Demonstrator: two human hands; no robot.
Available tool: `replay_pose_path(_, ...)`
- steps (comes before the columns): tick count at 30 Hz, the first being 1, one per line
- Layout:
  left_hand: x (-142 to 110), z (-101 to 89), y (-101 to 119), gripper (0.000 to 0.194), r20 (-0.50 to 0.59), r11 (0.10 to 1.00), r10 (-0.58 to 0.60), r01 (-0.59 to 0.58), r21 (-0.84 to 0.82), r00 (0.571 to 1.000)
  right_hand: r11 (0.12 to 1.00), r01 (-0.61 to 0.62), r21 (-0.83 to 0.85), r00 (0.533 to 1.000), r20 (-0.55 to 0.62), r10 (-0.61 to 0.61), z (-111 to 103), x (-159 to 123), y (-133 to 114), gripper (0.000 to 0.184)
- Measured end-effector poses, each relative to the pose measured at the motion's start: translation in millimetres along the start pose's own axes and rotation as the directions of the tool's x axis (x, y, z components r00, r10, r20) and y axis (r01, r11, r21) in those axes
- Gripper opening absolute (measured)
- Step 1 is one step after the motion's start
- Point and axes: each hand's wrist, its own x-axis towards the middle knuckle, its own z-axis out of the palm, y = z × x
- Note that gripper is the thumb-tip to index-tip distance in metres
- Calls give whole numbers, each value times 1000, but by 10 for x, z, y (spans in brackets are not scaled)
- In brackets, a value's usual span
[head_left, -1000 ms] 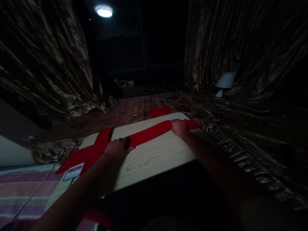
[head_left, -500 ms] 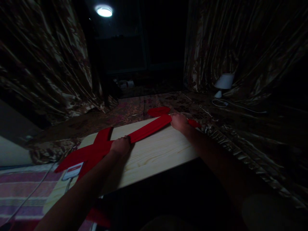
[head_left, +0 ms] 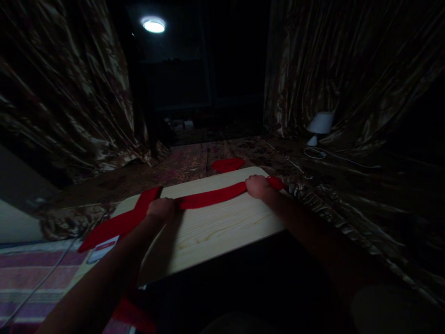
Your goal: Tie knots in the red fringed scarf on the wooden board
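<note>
Left hand and right hand both closed on a red fabric strip, stretched left to right over a pale wood-grain table. More red fabric at table's left end, phone beside it. Red piece past far edge. Striped pink cloth near left. White table lamp far right, patterned curtains both sides. Dim.

The cloth is laid along the board, with the phone placed at the board's left end, 1 other cloth set behind it, and the lamp stood back right, before 1 of 2 curtains.
</note>
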Motion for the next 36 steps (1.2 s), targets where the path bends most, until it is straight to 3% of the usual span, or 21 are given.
replay_pose_path(5,-63,156,8,45,-26,1000,27,-27,-9,999,981,185,-55,964,-182,-192,218,-150,-250,55)
replay_pose_path(7,-70,165,-6,46,-60,1000,27,-28,-7,998,963,261,-61,938,-218,-268,227,-145,-344,53)
replay_pose_path(11,-56,171,-40,46,-83,999,14,-17,-31,996,945,325,-19,938,-117,-325,199,-35,-434,42)
replay_pose_path(16,-38,225,-82,46,-102,997,38,-45,-64,994,948,284,140,959,-23,-284,171,79,-314,36)
replay_pose_path(21,-48,240,-103,46,-41,996,26,-29,-88,999,944,328,26,945,1,-328,184,9,-108,28)
replay_pose_path(25,-92,218,-70,46,-13,992,6,-8,-128,1000,968,245,-59,969,-24,-246,291,-76,153,34)
replay_pose_path(28,-128,187,-34,48,-24,990,20,-23,-142,999,999,32,-44,997,-66,-35,374,-88,350,38)
replay_pose_path(31,-137,163,-23,48,-18,990,37,-40,-133,999,985,-144,94,989,-18,146,398,-52,478,38)
replay_pose_path(34,-120,176,-42,48,-12,992,41,-43,-119,999,966,-100,240,993,82,82,374,-18,573,43)
replay_pose_path(36,-105,202,-56,49,-20,992,40,-42,-121,999,974,-22,226,992,125,-6,358,-24,640,49)
